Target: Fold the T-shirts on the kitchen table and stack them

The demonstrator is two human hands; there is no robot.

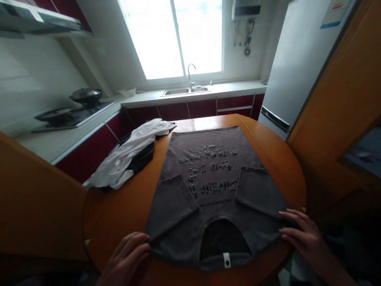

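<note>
A dark grey T-shirt (214,221) lies flat, its neckline towards me and both sleeves folded inward over the front. Black lettering on its chest reads upside down from here, and a white label shows inside the collar. At the shirt's left shoulder edge, my left hand (129,254) is closed with its fingertips on the fabric. My right hand (303,233) holds the opposite shoulder edge between thumb and fingers. Under the shirt is an oval wooden table (117,217).
White and black clothes (134,155) are heaped on the table's far left edge. Beyond stand a counter with a sink (185,91) below a bright window, a stove with a wok (86,97) and a pan (55,115), and a fridge (299,47) on the right.
</note>
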